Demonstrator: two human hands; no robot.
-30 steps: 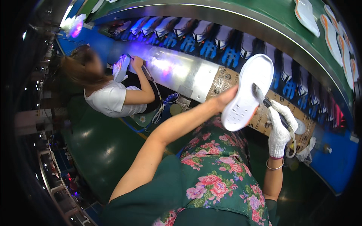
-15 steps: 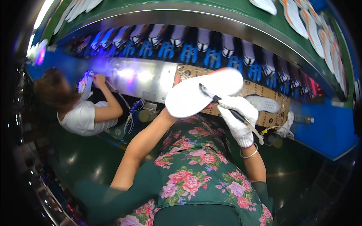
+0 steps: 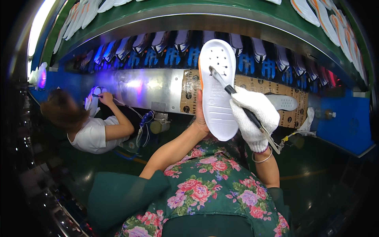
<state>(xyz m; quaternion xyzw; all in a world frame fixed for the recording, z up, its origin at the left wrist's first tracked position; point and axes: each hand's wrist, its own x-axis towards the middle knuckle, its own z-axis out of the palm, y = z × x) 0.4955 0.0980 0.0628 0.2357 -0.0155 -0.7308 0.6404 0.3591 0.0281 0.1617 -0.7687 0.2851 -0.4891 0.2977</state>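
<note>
A white shoe sole [image 3: 218, 102] with an orange side edge stands lengthwise in front of me, its holed, ribbed face toward me. My left hand [image 3: 201, 114], bare, grips its left edge; some of the fingers are hidden behind it. In a white knit glove, my right hand [image 3: 254, 116] holds a black-handled brush [image 3: 229, 89] with a pale tube running from its back end. The brush tip lies over the holes in the sole's upper part. Behind the glove, a second, greyish sole [image 3: 285, 102] rests on a printed cardboard sheet [image 3: 191, 87].
Shoes with pale uppers [image 3: 160, 41] stand in a row on blue holders beyond the bench. Above runs a green shelf [image 3: 189, 12] carrying white-and-orange soles [image 3: 308, 14]. At left, a co-worker [image 3: 94, 132] handles a shoe part. A bottle [image 3: 329, 114] lies at right.
The sole has turned from a slanted position with a plain face showing to upright with its holed face showing. My gloved hand and brush have shifted slightly right and down, the tip still on it.
</note>
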